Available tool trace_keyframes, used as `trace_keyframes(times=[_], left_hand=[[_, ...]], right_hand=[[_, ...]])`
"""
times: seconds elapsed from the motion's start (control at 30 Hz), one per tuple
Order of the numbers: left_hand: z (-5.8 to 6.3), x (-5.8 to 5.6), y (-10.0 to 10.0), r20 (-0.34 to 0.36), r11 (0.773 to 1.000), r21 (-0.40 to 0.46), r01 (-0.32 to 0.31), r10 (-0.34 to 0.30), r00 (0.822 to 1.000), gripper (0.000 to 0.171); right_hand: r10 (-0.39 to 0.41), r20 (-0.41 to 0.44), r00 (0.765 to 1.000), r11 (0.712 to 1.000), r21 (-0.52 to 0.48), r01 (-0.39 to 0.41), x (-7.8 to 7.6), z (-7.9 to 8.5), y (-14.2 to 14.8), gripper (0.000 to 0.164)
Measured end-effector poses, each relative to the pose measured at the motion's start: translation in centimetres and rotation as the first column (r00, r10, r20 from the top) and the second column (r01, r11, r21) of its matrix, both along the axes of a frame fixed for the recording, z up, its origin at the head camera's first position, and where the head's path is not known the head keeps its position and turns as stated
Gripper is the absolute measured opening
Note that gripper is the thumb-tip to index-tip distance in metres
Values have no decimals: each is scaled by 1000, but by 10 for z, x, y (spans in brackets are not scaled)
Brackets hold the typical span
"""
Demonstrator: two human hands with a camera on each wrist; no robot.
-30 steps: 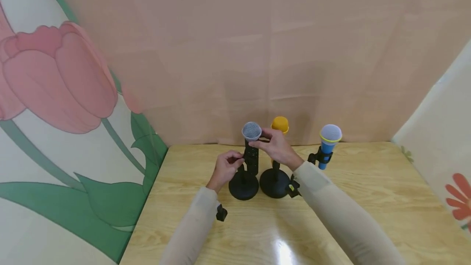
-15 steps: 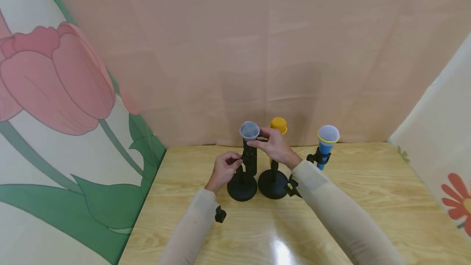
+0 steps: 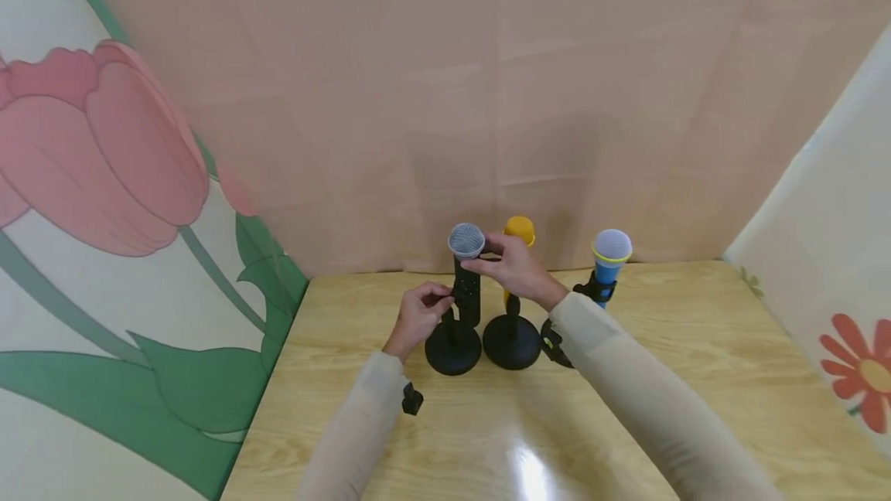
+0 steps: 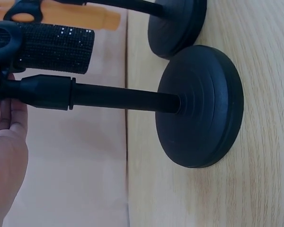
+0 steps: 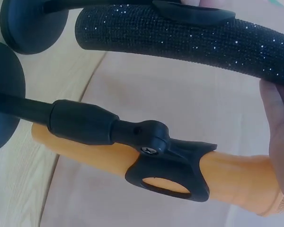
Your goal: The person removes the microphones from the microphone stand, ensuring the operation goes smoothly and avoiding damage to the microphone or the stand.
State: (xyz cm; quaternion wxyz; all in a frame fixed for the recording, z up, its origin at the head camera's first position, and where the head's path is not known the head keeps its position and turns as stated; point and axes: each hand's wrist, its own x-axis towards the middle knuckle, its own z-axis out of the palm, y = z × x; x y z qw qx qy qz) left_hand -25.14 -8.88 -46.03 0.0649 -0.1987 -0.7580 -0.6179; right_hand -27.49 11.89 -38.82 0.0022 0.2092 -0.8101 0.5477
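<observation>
A black glittery microphone [image 3: 467, 294] with a silver mesh head stands upright in the clip of a black desk stand [image 3: 452, 350]. My right hand [image 3: 517, 267] grips it just below the head, thumb and fingers on either side. My left hand [image 3: 416, 319] pinches the stand's joint beside the clip. In the left wrist view, that hand [image 4: 9, 156] is behind the joint, and the glittery handle [image 4: 57, 49] lies alongside the pole. The right wrist view shows the clip [image 5: 194, 13] around the handle.
Just right stands a yellow-orange microphone [image 3: 519, 230] in its own stand [image 3: 512, 342], partly behind my right hand. Farther right, a blue microphone [image 3: 607, 270] leans in a clip, its base partly covered by my sleeve. A pink cloth backdrop [image 3: 390, 138] borders the wooden table [image 3: 334, 377].
The head view has turned slightly, so everything sits a little farther left. Both hands keep their holds on the microphone and the stand joint, with hardly any movement.
</observation>
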Motion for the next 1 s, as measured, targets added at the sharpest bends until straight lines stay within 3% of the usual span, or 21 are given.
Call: trace_keyframes(times=[1.0], left_hand=[[-4, -1, -2, -67, 999, 42, 1, 2, 998, 6]], right_hand=[[-2, -7, 1000, 1000, 10, 2, 1, 11, -6, 41]])
